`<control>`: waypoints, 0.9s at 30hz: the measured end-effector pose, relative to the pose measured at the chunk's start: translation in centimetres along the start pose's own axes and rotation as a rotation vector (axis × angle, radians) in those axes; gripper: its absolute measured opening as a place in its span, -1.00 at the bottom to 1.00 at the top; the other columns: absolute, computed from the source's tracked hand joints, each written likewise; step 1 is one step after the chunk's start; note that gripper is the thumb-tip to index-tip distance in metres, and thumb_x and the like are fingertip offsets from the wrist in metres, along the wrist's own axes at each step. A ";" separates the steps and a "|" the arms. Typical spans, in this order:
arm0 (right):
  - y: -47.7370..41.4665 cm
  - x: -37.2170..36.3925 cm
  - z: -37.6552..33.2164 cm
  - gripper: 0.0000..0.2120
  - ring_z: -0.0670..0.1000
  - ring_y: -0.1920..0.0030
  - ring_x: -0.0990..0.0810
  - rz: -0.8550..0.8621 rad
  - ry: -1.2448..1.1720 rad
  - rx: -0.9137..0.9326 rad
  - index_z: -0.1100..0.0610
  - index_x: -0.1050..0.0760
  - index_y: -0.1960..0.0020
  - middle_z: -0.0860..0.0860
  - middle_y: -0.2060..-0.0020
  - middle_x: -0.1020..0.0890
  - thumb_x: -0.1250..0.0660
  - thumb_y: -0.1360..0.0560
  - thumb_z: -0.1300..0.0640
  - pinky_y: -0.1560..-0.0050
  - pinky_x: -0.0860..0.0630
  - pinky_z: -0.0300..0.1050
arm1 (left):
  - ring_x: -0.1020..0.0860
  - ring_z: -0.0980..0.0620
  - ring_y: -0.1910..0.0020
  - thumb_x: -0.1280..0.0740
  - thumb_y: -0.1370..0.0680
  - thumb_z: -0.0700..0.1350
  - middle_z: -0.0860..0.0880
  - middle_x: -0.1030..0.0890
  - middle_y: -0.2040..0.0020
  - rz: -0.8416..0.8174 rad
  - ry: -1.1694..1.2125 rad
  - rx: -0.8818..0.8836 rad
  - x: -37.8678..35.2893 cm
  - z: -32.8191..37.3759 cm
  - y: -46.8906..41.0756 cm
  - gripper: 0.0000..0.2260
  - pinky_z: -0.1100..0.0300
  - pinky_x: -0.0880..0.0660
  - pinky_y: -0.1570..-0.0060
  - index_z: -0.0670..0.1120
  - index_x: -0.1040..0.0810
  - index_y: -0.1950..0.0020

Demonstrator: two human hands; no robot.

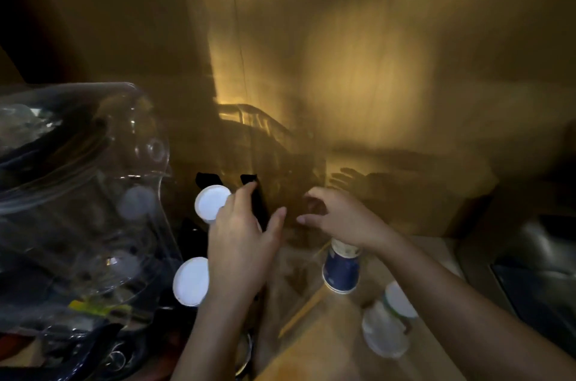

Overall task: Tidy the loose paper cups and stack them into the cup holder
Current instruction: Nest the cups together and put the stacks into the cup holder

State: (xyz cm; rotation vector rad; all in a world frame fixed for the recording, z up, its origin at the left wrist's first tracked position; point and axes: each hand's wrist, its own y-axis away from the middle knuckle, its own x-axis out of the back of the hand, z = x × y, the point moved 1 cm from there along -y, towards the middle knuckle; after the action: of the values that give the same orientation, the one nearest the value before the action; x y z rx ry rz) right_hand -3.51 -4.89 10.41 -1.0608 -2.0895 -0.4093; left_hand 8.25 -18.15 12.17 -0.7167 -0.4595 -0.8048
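Observation:
A black cup holder (260,209) stands at the wall, its upright posts partly hidden by my left hand (241,243). The left hand's fingers rest against the posts, thumb spread, nothing held. Two white cup ends (210,202) (190,281) show left of it. My right hand (338,218) hovers with fingers curled and apart, just above a blue paper cup (341,268) standing upside down on the wooden counter. A white and green cup (388,321) lies on its side nearer to me. The frame is dim and blurred.
A large clear plastic bag or container (78,193) full of dark items fills the left side. A wooden wall (374,69) rises behind. A metal sink (536,262) lies at the right. A wooden stick (304,309) lies on the counter (314,349).

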 end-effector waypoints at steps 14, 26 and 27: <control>12.8 -2.2 13.1 -0.09 0.07 -0.38 -0.25 0.163 -0.084 -0.482 -0.08 0.00 -0.44 -0.03 -0.44 -0.25 -0.44 -0.26 -0.20 -0.35 -0.15 0.08 | -0.35 0.17 -0.34 -0.56 -0.20 0.03 0.19 -0.33 -0.38 -0.866 0.369 0.138 -19.7 -1.7 11.3 -0.07 0.25 -0.37 -0.27 0.20 -0.09 -0.43; 15.9 -4.8 15.5 -0.38 -0.02 -0.12 -0.47 0.189 -0.140 -0.451 -0.18 -0.27 -0.15 -0.16 -0.06 -0.48 -0.49 -0.19 -0.03 -0.15 -0.30 0.02 | -0.56 -0.05 -0.16 -0.54 0.00 0.10 -0.04 -0.57 -0.21 -0.895 0.436 0.405 -22.8 -3.3 14.3 -0.12 -0.04 -0.53 -0.16 -0.01 -0.39 -0.29; 15.9 -4.8 15.3 -0.38 -0.02 -0.11 -0.48 0.196 -0.175 -0.451 -0.18 -0.28 -0.14 -0.16 -0.04 -0.49 -0.50 -0.18 0.00 -0.19 -0.34 0.07 | -0.57 0.00 -0.15 -0.54 -0.01 0.09 -0.01 -0.58 -0.20 -0.898 0.453 0.406 -22.6 -3.4 14.3 -0.16 0.00 -0.53 -0.15 0.03 -0.40 -0.27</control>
State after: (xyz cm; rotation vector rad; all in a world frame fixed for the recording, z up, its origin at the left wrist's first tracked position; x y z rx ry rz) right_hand 3.67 10.73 -4.17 -1.5981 -2.0667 -0.7339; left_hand 5.84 -2.76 -9.79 0.1035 -0.5065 -1.6100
